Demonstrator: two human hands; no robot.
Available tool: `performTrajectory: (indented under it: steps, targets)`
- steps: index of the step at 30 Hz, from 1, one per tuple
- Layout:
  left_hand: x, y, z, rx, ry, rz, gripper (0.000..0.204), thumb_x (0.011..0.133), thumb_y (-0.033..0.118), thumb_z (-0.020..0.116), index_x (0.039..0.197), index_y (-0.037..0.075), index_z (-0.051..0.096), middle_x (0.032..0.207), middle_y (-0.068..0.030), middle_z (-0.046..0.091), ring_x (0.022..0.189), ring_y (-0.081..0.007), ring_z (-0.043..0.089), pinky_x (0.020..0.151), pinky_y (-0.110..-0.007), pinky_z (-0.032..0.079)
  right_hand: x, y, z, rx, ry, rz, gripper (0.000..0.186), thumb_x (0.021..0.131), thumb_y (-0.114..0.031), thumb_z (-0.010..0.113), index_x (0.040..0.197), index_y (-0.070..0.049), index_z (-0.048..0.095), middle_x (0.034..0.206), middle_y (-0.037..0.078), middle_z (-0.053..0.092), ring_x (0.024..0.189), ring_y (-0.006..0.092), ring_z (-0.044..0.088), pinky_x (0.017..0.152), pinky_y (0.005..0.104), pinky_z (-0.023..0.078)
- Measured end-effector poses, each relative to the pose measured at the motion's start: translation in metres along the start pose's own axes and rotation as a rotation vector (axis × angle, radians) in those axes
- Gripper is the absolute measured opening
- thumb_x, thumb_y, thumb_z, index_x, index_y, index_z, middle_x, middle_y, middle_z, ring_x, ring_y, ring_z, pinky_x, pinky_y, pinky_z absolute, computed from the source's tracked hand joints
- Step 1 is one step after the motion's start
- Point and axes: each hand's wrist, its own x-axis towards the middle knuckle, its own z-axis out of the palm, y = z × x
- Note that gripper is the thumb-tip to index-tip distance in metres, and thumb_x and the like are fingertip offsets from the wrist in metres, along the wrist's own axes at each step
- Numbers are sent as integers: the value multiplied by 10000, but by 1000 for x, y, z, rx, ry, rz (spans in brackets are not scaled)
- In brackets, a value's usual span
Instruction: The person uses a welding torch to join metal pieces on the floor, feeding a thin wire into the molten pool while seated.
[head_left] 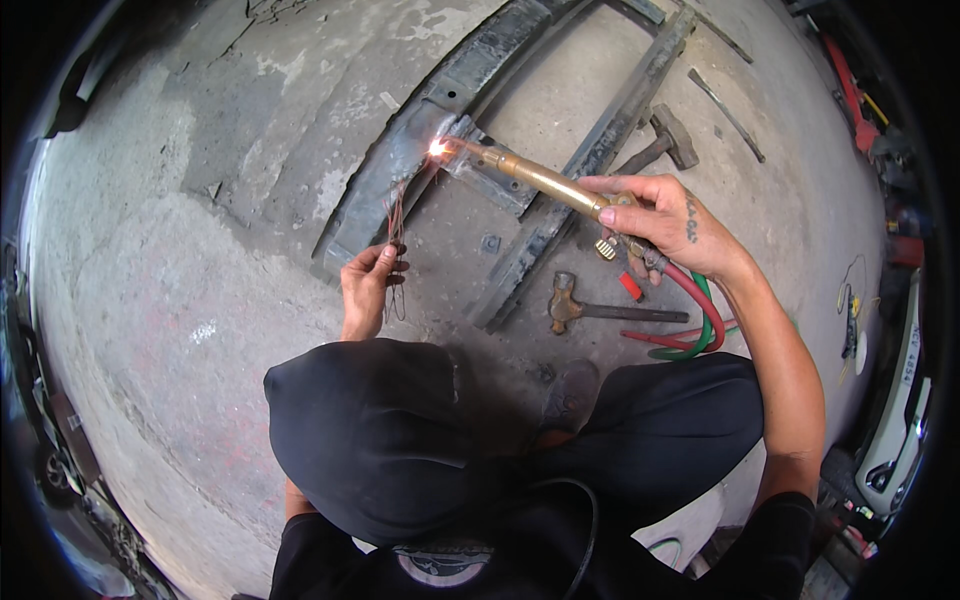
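My right hand (665, 222) is closed round the handle end of a brass gas torch (550, 184), which points left and away from me. A bright flame (439, 148) glows at its tip against a dark metal frame (385, 175) on the floor, where a bracket joins the curved bar. Red and green hoses (700, 308) loop down from the torch. My left hand (370, 282) pinches a bundle of thin, coppery wire or rod (395, 222), its upper ends close below the flame. The exact contact at the flame is lost in the glare.
A ball-peen hammer (615, 311) and a small red piece (630, 287) lie near my right knee. Farther off are a sledgehammer (665, 142) and a metal bar (728, 115). The frame's straight rail (590, 165) crosses the concrete floor (220, 260). At the far right stands a car's bumper (900, 420).
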Motion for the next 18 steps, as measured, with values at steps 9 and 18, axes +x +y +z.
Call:
performTrajectory:
  steps: [9, 18]
  targets:
    - [0, 0, 1, 5, -2, -6, 344, 1049, 267, 646, 1205, -33, 709, 1134, -117, 755, 923, -188, 715, 786, -329, 566, 3, 9, -1, -31, 22, -33, 589, 998, -277, 665, 1463, 62, 536, 728, 44, 621, 505, 127, 631, 450, 272, 479]
    - [0, -1, 0, 3, -4, -2, 338, 1051, 272, 643, 1194, -25, 715, 1136, -112, 755, 924, -183, 712, 782, -324, 564, 1, 1, 1, -1, 9, 12, 544, 1014, -244, 658, 1458, 50, 547, 764, 24, 600, 484, 103, 603, 411, 256, 478]
